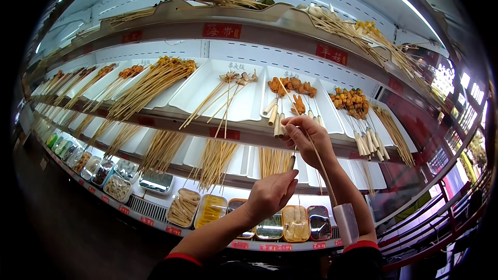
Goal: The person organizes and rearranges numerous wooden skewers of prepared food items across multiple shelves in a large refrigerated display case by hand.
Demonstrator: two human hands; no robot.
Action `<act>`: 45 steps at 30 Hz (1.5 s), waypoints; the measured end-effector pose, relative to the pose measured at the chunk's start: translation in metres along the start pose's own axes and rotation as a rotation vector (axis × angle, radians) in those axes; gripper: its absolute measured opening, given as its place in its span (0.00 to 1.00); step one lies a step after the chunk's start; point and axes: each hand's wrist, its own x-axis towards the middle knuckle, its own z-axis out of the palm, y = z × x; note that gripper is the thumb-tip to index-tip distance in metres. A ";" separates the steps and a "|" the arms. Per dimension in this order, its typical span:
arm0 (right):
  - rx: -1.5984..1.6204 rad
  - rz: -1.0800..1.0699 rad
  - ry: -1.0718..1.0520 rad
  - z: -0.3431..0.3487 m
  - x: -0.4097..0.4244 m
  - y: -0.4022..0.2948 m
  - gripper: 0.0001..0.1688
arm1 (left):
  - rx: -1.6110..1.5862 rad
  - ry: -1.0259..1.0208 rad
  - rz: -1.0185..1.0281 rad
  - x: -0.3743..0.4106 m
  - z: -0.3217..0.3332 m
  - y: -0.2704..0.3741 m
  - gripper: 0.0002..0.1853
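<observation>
My right hand (309, 140) is closed around a long thin bamboo skewer (321, 161). The skewer slants across the palm, and a pale block-shaped piece (345, 223) sits at its lower end near my right forearm. Below and left of that hand, my left hand (272, 192) has its fingers at the wooden handle of a metal skewer (291, 162); its grip is partly hidden. Just beyond both hands, a white tray (330, 120) holds reddish-brown marinated meat pieces (297, 85) on wooden-handled metal skewers.
Tiered refrigerated shelves (249, 136) hold white trays of skewered food. Many bamboo sticks (132, 93) jut over the shelf edges. Plastic food boxes (183, 207) line the bottom shelf. Metal skewers with wooden handles (369, 142) stick out at the right, near a red rail structure (420, 237).
</observation>
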 end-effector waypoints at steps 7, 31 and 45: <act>0.073 -0.138 0.137 -0.051 -0.022 -0.027 0.08 | 0.160 0.026 0.247 0.033 -0.024 0.027 0.13; -0.179 0.006 0.033 -0.055 -0.001 0.009 0.10 | 0.773 -0.808 -0.425 0.143 0.007 -0.082 0.16; -0.233 0.042 -0.070 -0.028 0.007 0.023 0.09 | 0.622 -0.889 -0.765 0.175 0.016 -0.107 0.09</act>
